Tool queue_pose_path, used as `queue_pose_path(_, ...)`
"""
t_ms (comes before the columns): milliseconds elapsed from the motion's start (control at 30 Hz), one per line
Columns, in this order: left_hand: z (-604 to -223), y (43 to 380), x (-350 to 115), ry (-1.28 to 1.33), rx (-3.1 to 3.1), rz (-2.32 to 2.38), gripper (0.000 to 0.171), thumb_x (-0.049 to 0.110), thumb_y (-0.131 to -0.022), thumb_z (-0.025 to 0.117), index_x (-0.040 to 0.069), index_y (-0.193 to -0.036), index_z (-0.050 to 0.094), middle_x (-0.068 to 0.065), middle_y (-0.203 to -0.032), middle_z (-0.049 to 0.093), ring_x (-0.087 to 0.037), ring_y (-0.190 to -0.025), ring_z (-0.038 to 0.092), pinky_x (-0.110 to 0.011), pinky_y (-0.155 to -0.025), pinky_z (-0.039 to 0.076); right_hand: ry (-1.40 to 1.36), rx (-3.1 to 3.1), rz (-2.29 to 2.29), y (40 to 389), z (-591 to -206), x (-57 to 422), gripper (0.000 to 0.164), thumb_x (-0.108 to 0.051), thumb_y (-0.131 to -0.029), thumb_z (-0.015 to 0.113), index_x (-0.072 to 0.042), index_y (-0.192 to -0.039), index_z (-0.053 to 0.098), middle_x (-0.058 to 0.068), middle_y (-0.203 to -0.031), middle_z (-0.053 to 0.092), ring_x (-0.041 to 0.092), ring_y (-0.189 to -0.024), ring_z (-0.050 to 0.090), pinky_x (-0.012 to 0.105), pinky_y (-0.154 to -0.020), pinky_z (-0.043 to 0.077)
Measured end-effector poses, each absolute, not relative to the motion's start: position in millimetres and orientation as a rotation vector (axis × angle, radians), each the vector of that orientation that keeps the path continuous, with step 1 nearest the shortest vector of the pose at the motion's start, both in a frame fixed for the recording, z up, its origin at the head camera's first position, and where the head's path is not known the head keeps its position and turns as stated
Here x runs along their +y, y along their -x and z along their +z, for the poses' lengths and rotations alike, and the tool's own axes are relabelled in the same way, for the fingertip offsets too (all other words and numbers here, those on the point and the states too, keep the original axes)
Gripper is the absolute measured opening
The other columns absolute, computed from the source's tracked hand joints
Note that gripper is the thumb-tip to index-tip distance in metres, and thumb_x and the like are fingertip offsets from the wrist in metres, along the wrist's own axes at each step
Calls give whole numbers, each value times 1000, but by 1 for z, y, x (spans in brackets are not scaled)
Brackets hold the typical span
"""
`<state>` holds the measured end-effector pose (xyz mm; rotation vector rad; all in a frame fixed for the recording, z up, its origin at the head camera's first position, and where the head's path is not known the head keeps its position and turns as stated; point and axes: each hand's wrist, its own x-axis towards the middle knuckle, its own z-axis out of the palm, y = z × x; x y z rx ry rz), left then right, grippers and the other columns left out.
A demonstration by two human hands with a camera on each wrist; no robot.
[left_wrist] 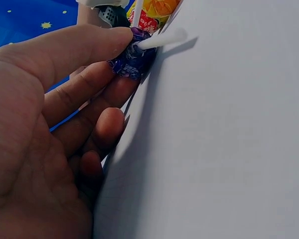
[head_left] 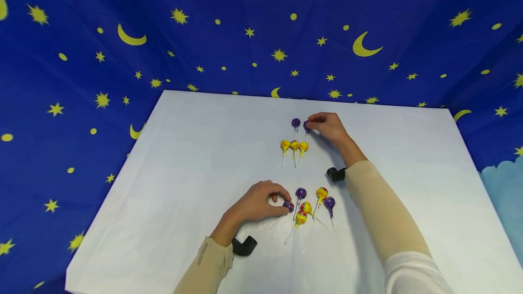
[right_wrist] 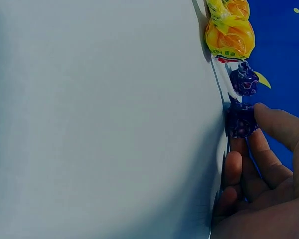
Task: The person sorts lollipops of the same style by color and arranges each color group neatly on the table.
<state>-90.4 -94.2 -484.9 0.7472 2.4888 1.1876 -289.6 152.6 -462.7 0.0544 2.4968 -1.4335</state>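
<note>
My left hand (head_left: 259, 201) pinches a purple-wrapped lollipop (head_left: 288, 206) by its candy head at the near group; its white stick points toward me. In the left wrist view the thumb and fingertips close round that purple head (left_wrist: 132, 55). Farther off, my right hand (head_left: 328, 127) pinches another purple lollipop (head_left: 306, 125) at its head, beside a second purple lollipop (head_left: 296, 123). Just below these lies a row of yellow lollipops (head_left: 294, 145), sticks toward me. The right wrist view shows the held purple head (right_wrist: 241, 120) between thumb and fingers.
Right of my left hand lie loose lollipops: purple ones (head_left: 300, 193) (head_left: 329, 202) and yellow-and-red ones (head_left: 322, 193) (head_left: 301, 218), some touching. All rest on a white table (head_left: 196, 149). A blue cloth (head_left: 229, 44) with yellow stars and moons hangs behind. Each wrist bears a black camera (head_left: 245, 246).
</note>
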Motion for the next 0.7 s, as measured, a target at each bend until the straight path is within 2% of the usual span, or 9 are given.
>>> queue_pose_path(367,-486,92,-93,-750,2493,1179,19,33,-83,76,30,-101,71,12,-86,62,-9,-76,50,-28,-70,39,-32,2484,-1455,285,-461,156,41,-27,-90,69,-7,-124,61,11,-124,58,26,-110,50,42,-94,40)
queue_pose_path(700,-487,92,-93,-736,2494,1161,19,35,-83,76,32,-101,71,12,-85,61,-10,-76,50,-28,-70,39,-31,2628,-1410,273,-460,155,45,-26,-89,68,-1,-125,56,15,-119,56,29,-100,52,40,-83,44)
